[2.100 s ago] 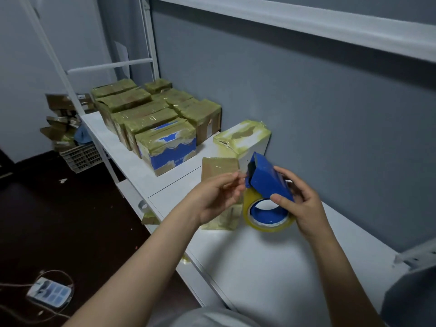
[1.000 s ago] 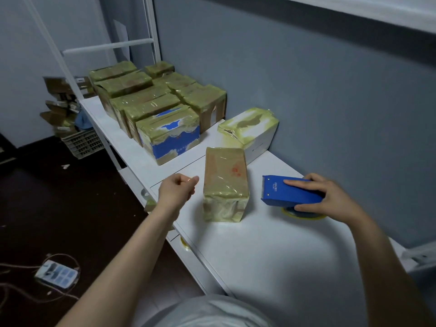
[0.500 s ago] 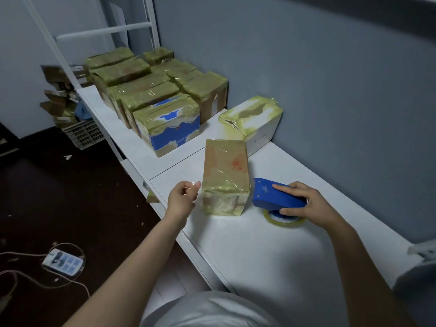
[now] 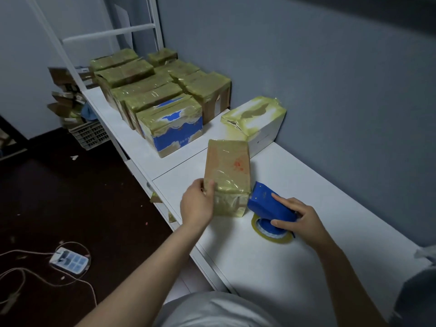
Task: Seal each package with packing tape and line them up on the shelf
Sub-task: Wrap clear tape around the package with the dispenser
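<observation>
A brown package (image 4: 227,171) wrapped in yellowish tape stands on the white shelf (image 4: 295,267) near its front edge. My left hand (image 4: 197,204) grips its near left corner, thumb on top. My right hand (image 4: 299,219) holds the blue tape dispenser (image 4: 269,206), whose nose touches the package's lower right corner; its tape roll (image 4: 271,234) lies flat on the shelf. A white taped package (image 4: 256,121) sits behind by the wall. Several taped packages (image 4: 151,95) stand in rows at the far left, the nearest one blue and white (image 4: 172,132).
A grey wall runs along the shelf's back edge. A white upright frame (image 4: 70,67) stands at the shelf's far end. Below on the dark floor are a power strip (image 4: 69,258) with cables, a plastic crate (image 4: 90,134) and stacked cardboard (image 4: 68,100).
My right hand set the dispenser down on the shelf and slid it against the package's right side. My left hand let go of the tape end and took hold of the package.
</observation>
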